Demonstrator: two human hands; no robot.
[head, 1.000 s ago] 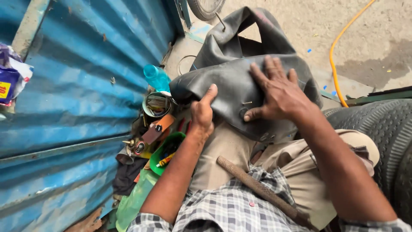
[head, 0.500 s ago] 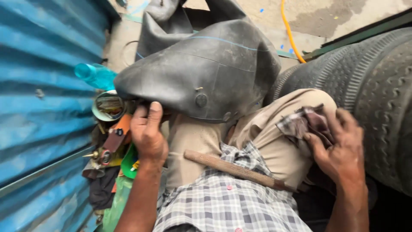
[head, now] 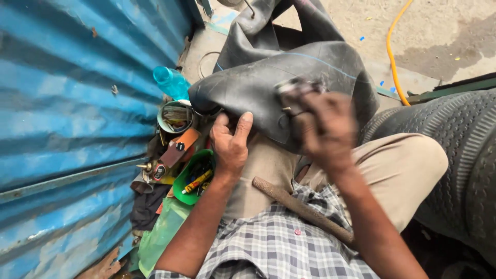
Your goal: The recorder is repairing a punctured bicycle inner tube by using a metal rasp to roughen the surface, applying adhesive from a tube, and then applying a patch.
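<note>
The person sat hemmed in closely: a blue corrugated metal wall (head: pixel 67 103) filled the whole left of the frame, and a big ribbed tyre (head: pixel 460 170) crowded the right edge, so the only open ground lay at the upper right, bare concrete crossed by an orange hose (head: pixel 391 51). Between wall and knee a heap of odds left little room, with a blue plastic bottle (head: pixel 171 82) at the top, a round tin (head: pixel 175 118) below it, and a green bowl (head: pixel 192 178) holding a small yellow tube. A wooden handle (head: pixel 302 211) lay slanted across the lap at lower centre. The black rubber inner tube (head: pixel 274 82) was draped over the knees in the upper middle of the frame, folded and rising past the top edge. The left hand (head: pixel 230 142) gripped its lower left edge, thumb up on the rubber and fingers curled underneath. The right hand (head: pixel 323 129) was blurred, pressed on the tube's face just right of centre, seemingly with a dark rag (head: pixel 297 88) bunched under it; how tightly it was closed could not be told.
</note>
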